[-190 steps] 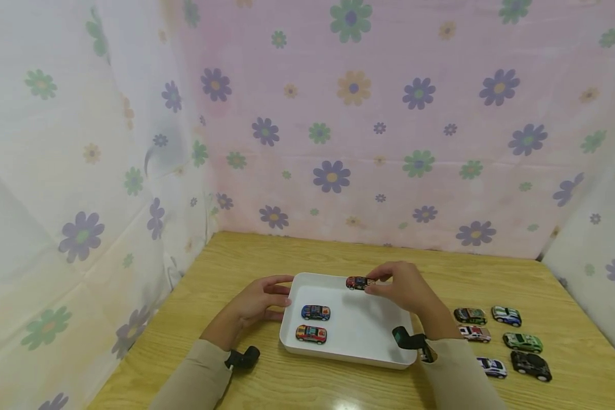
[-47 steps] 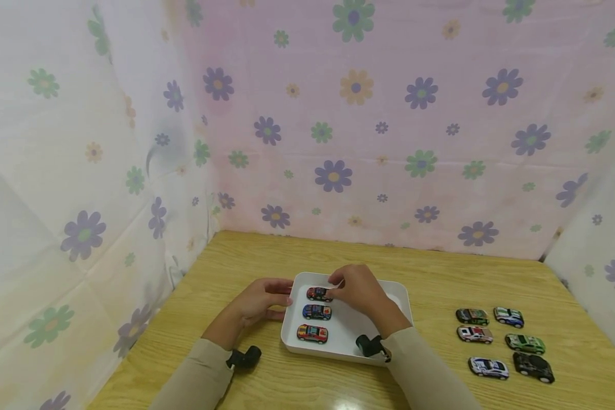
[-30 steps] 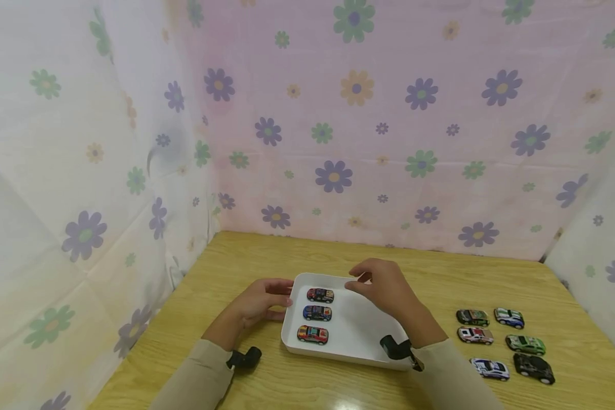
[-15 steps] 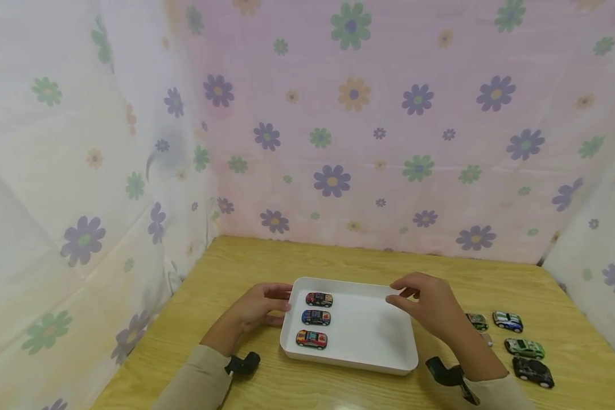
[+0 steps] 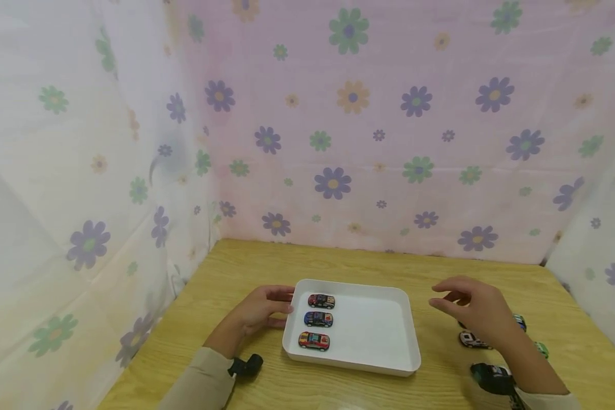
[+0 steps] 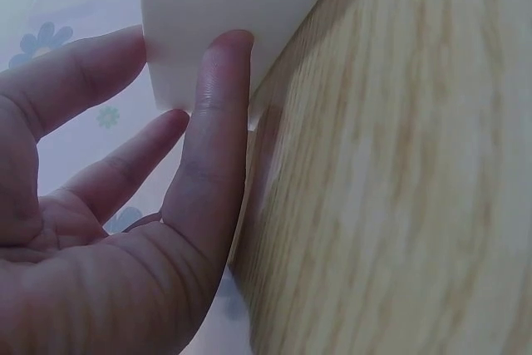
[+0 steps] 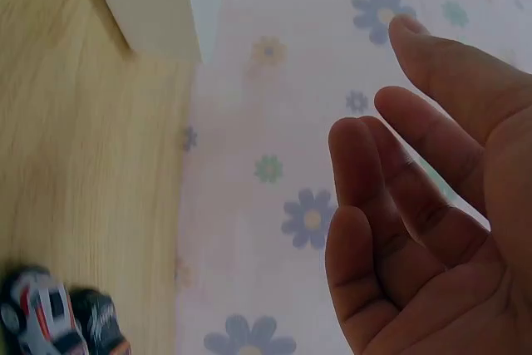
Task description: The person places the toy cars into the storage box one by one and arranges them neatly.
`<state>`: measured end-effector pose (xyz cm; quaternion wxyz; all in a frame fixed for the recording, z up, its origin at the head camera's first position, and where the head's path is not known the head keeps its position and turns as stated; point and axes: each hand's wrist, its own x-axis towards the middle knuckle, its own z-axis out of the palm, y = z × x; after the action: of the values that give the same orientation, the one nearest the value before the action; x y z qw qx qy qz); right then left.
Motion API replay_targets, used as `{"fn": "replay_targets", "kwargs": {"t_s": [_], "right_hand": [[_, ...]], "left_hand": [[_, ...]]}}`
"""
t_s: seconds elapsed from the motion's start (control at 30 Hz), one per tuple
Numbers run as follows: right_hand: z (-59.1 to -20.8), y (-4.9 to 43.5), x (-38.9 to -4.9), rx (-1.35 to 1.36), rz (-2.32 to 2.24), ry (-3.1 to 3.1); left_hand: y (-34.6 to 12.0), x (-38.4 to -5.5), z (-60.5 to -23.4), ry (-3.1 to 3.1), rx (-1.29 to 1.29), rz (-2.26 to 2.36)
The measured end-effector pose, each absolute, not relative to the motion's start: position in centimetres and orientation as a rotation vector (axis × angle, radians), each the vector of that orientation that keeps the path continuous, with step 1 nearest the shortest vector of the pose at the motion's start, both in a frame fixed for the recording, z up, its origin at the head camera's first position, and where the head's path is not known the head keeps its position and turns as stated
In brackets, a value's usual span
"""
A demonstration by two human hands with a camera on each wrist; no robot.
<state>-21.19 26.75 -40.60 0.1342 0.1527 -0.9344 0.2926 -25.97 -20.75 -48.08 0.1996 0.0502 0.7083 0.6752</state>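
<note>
A white tray point(image 5: 374, 330) stands on the table, with three toy cars in a column along its left side. At the back is a dark red and black toy car point(image 5: 321, 301), in the middle a blue one point(image 5: 318, 319), in front a red and yellow one point(image 5: 314, 341). My left hand point(image 5: 258, 312) touches the tray's outer left wall with thumb and fingertips; in the left wrist view the thumb point(image 6: 220, 97) lies against the wall. Right of the tray, my right hand point(image 5: 474, 307) hovers with loosely bent fingers and nothing in them, near a white and red toy car point(image 5: 472, 340).
More toy cars lie right of the tray, partly hidden by the right hand and forearm, including a green one point(image 5: 542, 349) and a blue and white one point(image 5: 520, 322). A flowered curtain point(image 5: 333, 216) closes off the back and sides of the wooden table point(image 5: 266, 262).
My right hand placed the dark red and black toy car at the tray's back left, let go, and moved right toward the loose cars. The left hand stayed at the tray.
</note>
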Motion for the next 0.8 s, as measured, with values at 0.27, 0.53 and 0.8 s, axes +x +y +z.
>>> {"fn": "replay_targets", "kwargs": {"t_s": [0.27, 0.53, 0.8], "right_hand": [[-40.3, 30.9, -21.2, 0.405, 0.921, -2.784], [-41.2, 33.5, -21.6, 0.356, 1.001, -2.828], [-41.9, 35.2, -21.8, 0.327, 0.996, -2.872]], "left_hand": [[-20.7, -25.9, -48.1, 1.983, 0.135, 1.886], [-20.6, -26.0, -48.2, 1.967, 0.147, 1.894], [-20.8, -26.0, -48.2, 1.982, 0.133, 1.890]]}}
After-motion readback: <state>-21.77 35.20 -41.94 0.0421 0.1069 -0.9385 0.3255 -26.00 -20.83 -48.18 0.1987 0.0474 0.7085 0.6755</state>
